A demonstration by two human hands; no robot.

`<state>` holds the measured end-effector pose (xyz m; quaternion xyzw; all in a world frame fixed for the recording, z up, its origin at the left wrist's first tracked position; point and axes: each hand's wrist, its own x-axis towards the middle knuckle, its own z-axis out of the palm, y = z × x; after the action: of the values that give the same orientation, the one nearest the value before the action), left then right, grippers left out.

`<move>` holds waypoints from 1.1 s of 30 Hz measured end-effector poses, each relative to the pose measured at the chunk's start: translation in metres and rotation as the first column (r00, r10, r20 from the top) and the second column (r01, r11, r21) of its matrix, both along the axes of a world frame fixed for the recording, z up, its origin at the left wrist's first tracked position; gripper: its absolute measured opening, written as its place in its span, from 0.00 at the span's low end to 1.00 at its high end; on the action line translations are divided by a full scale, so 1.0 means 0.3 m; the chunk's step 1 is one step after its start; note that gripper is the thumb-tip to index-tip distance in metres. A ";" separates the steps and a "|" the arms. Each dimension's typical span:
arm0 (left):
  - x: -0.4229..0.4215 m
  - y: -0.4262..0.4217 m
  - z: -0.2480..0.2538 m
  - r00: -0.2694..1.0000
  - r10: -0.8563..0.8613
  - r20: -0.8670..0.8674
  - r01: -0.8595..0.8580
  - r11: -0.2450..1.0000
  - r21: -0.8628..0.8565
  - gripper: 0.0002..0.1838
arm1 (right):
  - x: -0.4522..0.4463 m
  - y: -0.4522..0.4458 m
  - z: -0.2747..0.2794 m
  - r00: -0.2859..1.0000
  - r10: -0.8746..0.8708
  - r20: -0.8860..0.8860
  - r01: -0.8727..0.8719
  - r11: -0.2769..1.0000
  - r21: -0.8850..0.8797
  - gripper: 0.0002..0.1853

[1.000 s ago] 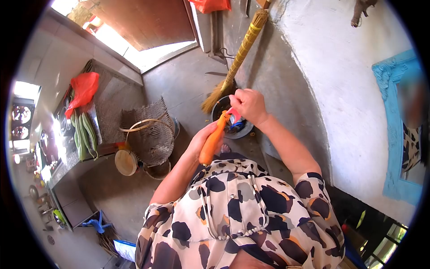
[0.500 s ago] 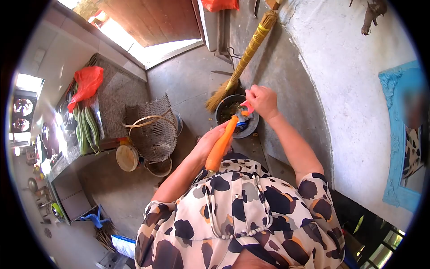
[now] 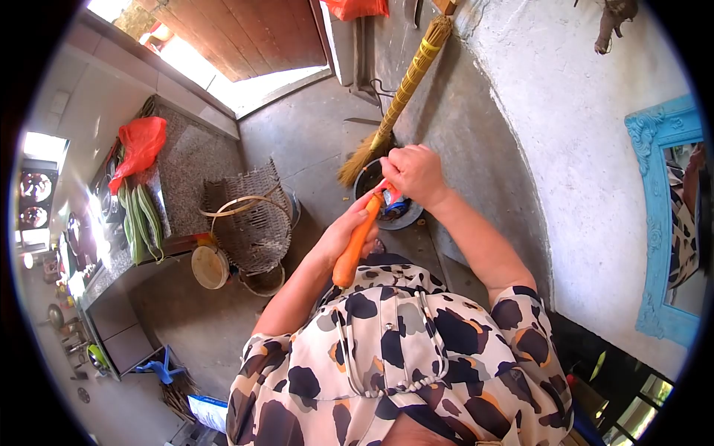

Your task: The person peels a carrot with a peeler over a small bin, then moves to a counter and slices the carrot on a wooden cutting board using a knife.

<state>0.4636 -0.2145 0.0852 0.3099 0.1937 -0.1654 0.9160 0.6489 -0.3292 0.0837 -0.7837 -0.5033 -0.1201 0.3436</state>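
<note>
An orange carrot (image 3: 352,253) lies tilted in my left hand (image 3: 344,234), whose fingers are wrapped round it. My right hand (image 3: 416,175) is closed on a small pink-red peeler (image 3: 384,187), its head touching the carrot's upper end. Beneath both hands is a dark round bin (image 3: 407,217) on the floor, with scraps and a blue item inside. My right hand partly hides the bin's opening, and the peeler's handle is mostly inside my fingers.
A straw broom (image 3: 407,85) leans behind the bin. To the left are a woven basket (image 3: 256,230), a pale bucket (image 3: 210,267) and a counter (image 3: 190,167) bearing long green gourds (image 3: 140,221) and a red bag (image 3: 140,149). A blue-framed mirror (image 3: 654,223) stands at right.
Since half a second ago, my right hand has come left and down, bringing the peeler from beyond the carrot's tip back onto it. The carrot has shifted slightly left.
</note>
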 end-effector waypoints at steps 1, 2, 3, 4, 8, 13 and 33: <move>-0.002 0.011 -0.017 1.000 -0.017 0.026 0.019 0.997 -0.073 0.31 | 0.019 -0.005 -0.031 0.998 -0.053 0.020 0.053 0.998 -0.025 0.13; -0.003 0.016 -0.027 0.998 -0.033 0.054 0.041 0.988 -0.147 0.31 | 0.059 -0.019 -0.075 0.993 -0.106 0.042 0.108 0.993 -0.050 0.13; -0.002 0.017 -0.018 0.998 -0.025 0.055 0.032 0.993 -0.117 0.31 | 0.084 -0.026 -0.071 0.985 -0.158 0.070 0.163 0.984 -0.071 0.13; -0.006 0.017 -0.002 0.998 -0.016 0.053 0.020 0.996 -0.088 0.30 | 0.088 -0.041 -0.071 0.979 -0.205 -0.015 0.204 0.976 -0.079 0.13; -0.014 0.017 -0.014 0.999 0.040 -0.027 -0.039 0.998 0.039 0.29 | 0.067 -0.054 -0.031 0.973 -0.197 -0.122 0.196 0.980 -0.024 0.14; 0.013 0.001 -0.077 0.971 0.151 -0.186 -0.130 0.985 0.116 0.19 | -0.041 -0.021 0.009 0.981 -0.056 -0.184 0.059 0.998 0.012 0.15; -0.029 -0.013 -0.078 0.971 0.200 -0.130 -0.204 0.979 -0.022 0.19 | -0.005 -0.041 -0.031 0.985 -0.114 -0.128 0.102 0.990 -0.094 0.14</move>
<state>0.4548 -0.2183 0.0619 0.2615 0.2791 -0.0941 0.9192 0.6473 -0.3414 0.0743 -0.8302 -0.4409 -0.0642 0.3349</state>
